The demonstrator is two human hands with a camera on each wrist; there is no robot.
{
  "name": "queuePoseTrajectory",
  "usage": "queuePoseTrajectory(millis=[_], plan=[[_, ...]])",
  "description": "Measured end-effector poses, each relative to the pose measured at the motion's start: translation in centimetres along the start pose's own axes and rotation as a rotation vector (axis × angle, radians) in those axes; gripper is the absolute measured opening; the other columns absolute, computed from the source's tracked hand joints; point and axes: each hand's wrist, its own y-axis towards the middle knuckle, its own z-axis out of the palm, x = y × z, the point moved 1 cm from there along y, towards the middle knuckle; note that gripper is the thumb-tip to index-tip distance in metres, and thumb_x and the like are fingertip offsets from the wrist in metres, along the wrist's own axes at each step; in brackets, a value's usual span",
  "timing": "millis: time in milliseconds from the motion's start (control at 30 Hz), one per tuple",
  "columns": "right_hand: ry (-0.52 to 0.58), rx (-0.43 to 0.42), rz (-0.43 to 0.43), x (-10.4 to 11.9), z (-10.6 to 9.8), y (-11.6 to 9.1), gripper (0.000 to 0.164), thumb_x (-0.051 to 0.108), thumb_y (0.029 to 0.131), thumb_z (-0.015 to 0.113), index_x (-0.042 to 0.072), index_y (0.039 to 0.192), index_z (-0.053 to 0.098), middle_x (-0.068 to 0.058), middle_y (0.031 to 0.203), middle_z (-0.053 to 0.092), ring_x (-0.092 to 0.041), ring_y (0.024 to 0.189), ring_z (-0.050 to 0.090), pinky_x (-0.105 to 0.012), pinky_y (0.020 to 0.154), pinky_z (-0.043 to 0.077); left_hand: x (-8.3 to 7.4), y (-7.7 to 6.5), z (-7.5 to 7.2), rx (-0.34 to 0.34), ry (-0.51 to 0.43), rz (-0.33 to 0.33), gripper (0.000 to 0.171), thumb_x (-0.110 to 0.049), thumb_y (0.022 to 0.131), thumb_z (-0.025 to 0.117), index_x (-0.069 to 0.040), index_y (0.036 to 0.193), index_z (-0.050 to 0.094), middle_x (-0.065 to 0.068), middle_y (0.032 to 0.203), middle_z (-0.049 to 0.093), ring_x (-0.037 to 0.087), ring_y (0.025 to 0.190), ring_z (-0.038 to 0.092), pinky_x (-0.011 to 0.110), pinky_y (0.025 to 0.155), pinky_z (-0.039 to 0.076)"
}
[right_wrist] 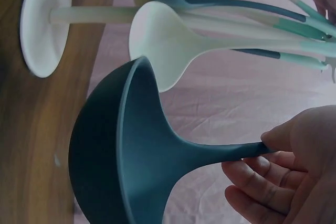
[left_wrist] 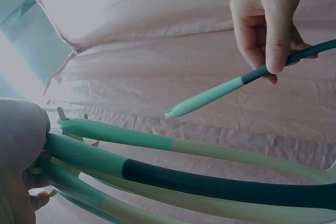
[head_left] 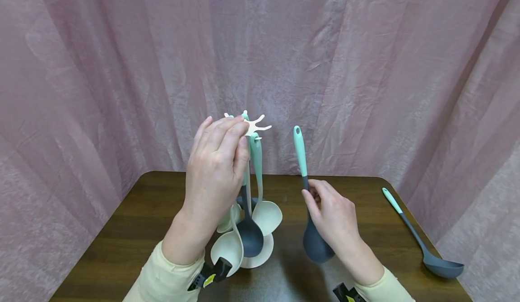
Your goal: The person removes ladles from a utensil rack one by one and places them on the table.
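Observation:
My right hand pinches the dark shaft of a ladle between thumb and fingers. The ladle stands upright with its mint handle on top, and its deep dark bowl fills the lower part of the right wrist view. To its left is a white utensil stand with branching hooks and a round base. My left hand holds the top of this stand, fingers bent around the hooks and partly hidden. Several mint-handled utensils hang there, including a dark spoon-like one and a white one.
A second dark ladle lies near the right edge of the brown wooden table, its mint handle pointing to the back. Pink curtains hang behind the table and along its sides.

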Motion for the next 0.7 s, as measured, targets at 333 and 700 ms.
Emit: queuePoseTrajectory(millis=[333,700], plan=[[-0.059,0.023,-0.014,-1.8,-0.5,-0.3,0.017,0.010,0.098,0.086,0.010,0.111,0.076,0.003,0.086,0.067,-0.008,0.062,0.057,-0.030,0.050,0.044,0.0,-0.1,0.0,-0.004,-0.004,-0.002,0.030,-0.011,0.113,0.053,0.001,0.130,0.075,0.015,0.135,0.075,0.035,0.132,0.067,0.051,0.129,0.035],[-0.134,0.121,0.028,-3.8,-1.2,-0.5,0.016,0.011,0.098,0.086,0.007,0.109,0.074,0.003,0.084,0.062,-0.010,0.059,0.050,-0.033,0.048,0.041,0.1,-0.1,0.0,-0.005,-0.003,-0.002,0.030,-0.011,0.113,0.053,0.001,0.130,0.075,0.015,0.135,0.075,0.036,0.132,0.067,0.051,0.129,0.035]])
